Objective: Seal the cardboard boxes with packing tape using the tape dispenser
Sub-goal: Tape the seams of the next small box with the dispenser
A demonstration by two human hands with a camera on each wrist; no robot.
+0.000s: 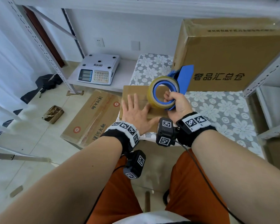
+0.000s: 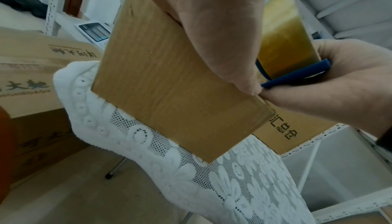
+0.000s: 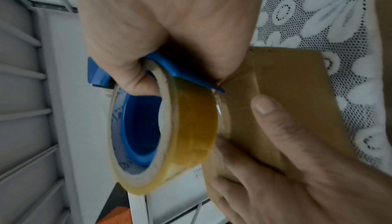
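A small cardboard box (image 1: 132,91) lies on the lace-covered table (image 1: 225,110). My left hand (image 1: 135,110) rests flat on its top, fingers straight and spread. My right hand (image 1: 176,102) grips the blue tape dispenser (image 1: 185,75), fingers hooked through the core of its yellowish tape roll (image 1: 153,92). The roll sits against the right part of the box top. In the left wrist view the left hand (image 2: 212,26) presses on the box (image 2: 169,93) beside the dispenser (image 2: 297,75). In the right wrist view the roll (image 3: 191,127) touches the box (image 3: 286,93), with a strip of tape lying on it.
A large printed carton (image 1: 233,54) stands at the back right of the table. On a low shelf to the left sits a weighing scale (image 1: 98,68). A flattened carton (image 1: 94,117) lies on the floor. Metal shelf posts (image 1: 265,70) flank the table on the right.
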